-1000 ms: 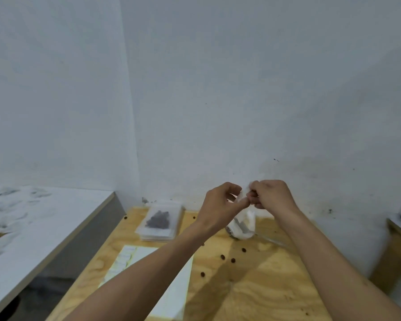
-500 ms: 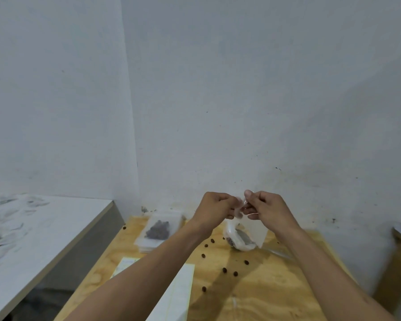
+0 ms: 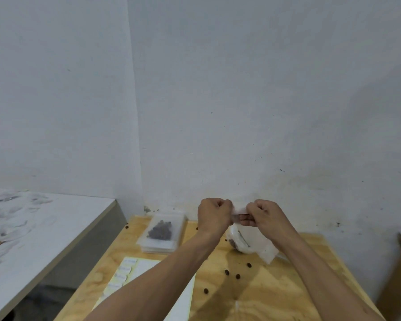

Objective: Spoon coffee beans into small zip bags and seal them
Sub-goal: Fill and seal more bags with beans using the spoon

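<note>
Plywood tabletop (image 3: 276, 297) carries a stack of filled bags (image 3: 161, 232) and scattered coffee beans (image 3: 227, 272). Above it, the left hand (image 3: 214, 215) and right hand (image 3: 264, 215) pinch shut on the top edge of a small zip bag (image 3: 252, 242), which hangs below them.

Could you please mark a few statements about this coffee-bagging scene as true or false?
1. Both the left hand and the right hand pinch the top of one zip bag. True.
2. The held bag lies flat on the table. False: it hangs from the hands, above the table.
3. Loose beans lie scattered on the table. True.
4. The stack of bags by the wall sits right of the hands. False: it sits left of them.
5. A label sheet lies under the left forearm. True.
</note>
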Action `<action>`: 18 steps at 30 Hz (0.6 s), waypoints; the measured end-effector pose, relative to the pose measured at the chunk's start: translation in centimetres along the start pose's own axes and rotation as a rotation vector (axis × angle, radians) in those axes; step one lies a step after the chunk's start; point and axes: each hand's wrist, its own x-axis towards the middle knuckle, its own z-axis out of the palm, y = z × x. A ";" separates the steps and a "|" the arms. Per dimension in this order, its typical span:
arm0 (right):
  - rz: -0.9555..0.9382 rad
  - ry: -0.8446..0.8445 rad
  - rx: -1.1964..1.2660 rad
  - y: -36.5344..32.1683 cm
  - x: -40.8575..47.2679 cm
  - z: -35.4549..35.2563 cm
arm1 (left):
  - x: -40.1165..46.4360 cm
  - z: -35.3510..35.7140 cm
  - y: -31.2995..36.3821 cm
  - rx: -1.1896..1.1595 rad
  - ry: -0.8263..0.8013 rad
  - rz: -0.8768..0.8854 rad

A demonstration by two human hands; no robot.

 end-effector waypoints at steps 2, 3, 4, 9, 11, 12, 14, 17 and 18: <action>0.002 0.008 0.001 -0.1 -0.4 0.6 | 0.2 -0.2 0.2 -0.007 0.064 0.005; 0.027 0.024 0.030 -0.2 -0.4 0.8 | 0.0 -0.2 0.4 0.024 0.074 0.051; 0.062 0.046 0.075 -0.2 -0.2 0.9 | -0.5 -0.1 0.6 0.087 0.072 0.129; 0.164 0.083 0.188 -1.4 0.8 -0.5 | -2.3 -0.2 0.5 0.381 -0.037 0.580; 0.153 0.073 0.080 -1.6 0.7 -0.9 | -2.2 -0.6 0.6 0.386 -0.051 0.586; 0.133 0.074 -0.002 -1.6 0.7 -1.0 | -2.1 -1.0 0.7 0.372 -0.084 0.590; 0.082 0.047 -0.056 -1.6 0.6 -1.1 | -1.7 -1.8 1.0 0.395 -0.245 0.575; 0.013 -0.051 -0.013 -1.9 0.2 -1.2 | -0.7 -2.8 1.3 0.634 -0.472 0.535; -0.007 -0.090 -0.015 -1.8 0.2 -1.3 | -0.4 -3.0 1.3 0.715 -0.485 0.582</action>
